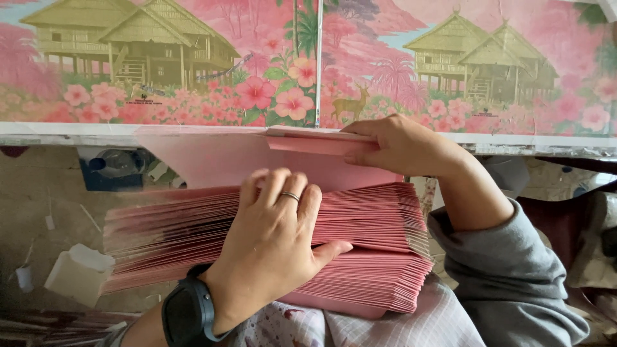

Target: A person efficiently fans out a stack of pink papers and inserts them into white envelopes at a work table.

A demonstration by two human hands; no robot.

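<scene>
Head view: biggest thing is the printed panel (193, 58) across the top, pink flowers, stilt houses, a deer, standing upright behind both hands, with a pale ledge (64, 132) along its foot. Under the hands sits a thick stack of pink envelopes (379, 218), fanned out on edge, resting on the person's lap on a checked cloth (411, 321). One pink envelope (218, 160) is lifted off the top, flap (315, 142) folded over at its upper edge. Right hand (402, 144), grey sleeve (508, 276), is above and right of the stack; its grip is closed on the flap's right end, fingers on top, thumb underneath. Left hand (276, 238) lies flat on the front of the stack, fingers spread and pressing the envelope edges, thumb hooked along the right side into the stack; a pressing hold, not a pinch. Ring (290, 196) on one finger, black watch (186, 315) on the wrist. Left of the left hand, lower down on the floor, blurred white scraps (77, 270) and a dark blue container (112, 170), well apart from the stack.
</scene>
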